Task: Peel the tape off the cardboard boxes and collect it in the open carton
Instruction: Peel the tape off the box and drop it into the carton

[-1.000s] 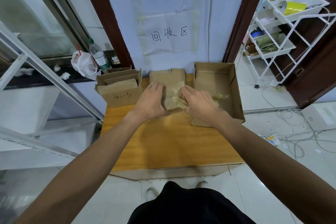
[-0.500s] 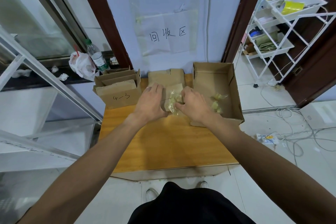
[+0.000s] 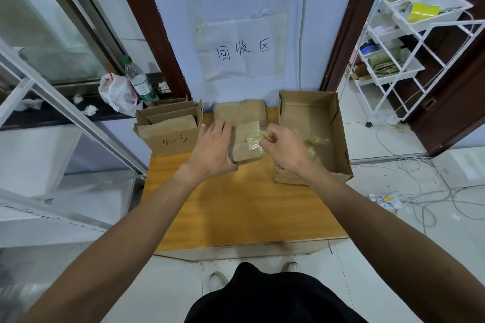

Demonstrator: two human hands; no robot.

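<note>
Right hand [image 3: 286, 148] has the tape [image 3: 254, 142] pinched between thumb and curled fingertips, and the strip is coming up. A second ago those fingers were low at the box's near edge, working the end loose; now the hand has risen and slid right, and a crinkled, see-through length hangs from the pinch over the right side of the small cardboard box [image 3: 244, 134]. Whether its far end is still stuck to the seam is hard to tell. Left hand [image 3: 214, 148] stays spread flat, pressing the box down on the table [image 3: 236, 204] against the pull. Just to the right sits the open carton [image 3: 307, 102], earlier wads of tape [image 3: 316, 141] already inside. My read is that this strip is nearly free and the drop comes next. The box marked 4-3 [image 3: 168, 139] waits at the left.
</note>
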